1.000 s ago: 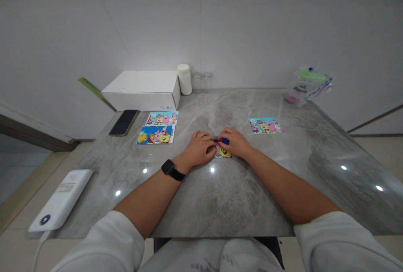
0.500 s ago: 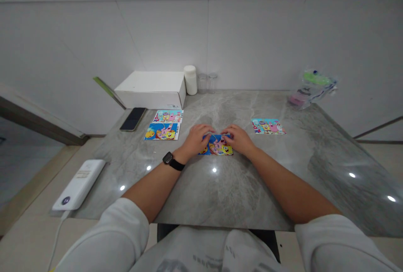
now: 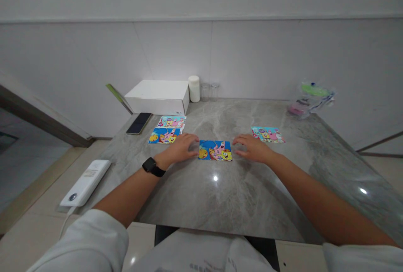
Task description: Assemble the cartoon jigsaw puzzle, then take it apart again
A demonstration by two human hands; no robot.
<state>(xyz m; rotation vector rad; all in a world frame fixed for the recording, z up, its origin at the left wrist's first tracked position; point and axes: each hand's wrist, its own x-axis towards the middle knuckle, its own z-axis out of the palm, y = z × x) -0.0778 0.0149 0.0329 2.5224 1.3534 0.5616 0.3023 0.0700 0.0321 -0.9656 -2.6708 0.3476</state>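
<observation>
A blue cartoon picture card (image 3: 215, 150) lies flat on the grey marbled table (image 3: 195, 196) in front of me. Just off its left edge is my left hand (image 3: 182, 147), fingers apart and holding nothing. My right hand (image 3: 251, 147) rests beside the card's right edge, also with parted fingers and nothing in it. Behind my left hand lie a second blue card (image 3: 163, 135) and a light-blue card (image 3: 171, 121), one just above the other. Another light-blue cartoon card (image 3: 268, 134) lies beyond my right hand.
A white box (image 3: 159, 97), a white bottle (image 3: 194, 89) and two clear glasses (image 3: 210, 92) stand along the wall. A black phone (image 3: 139, 123) lies left, with a white power bank (image 3: 85, 182) at the left edge. A plastic bag (image 3: 310, 100) sits at back right.
Both hands have let go of the middle blue card and moved apart, left hand leftward and right hand rightward. The card is now fully uncovered. The camera view has tilted up slightly.
</observation>
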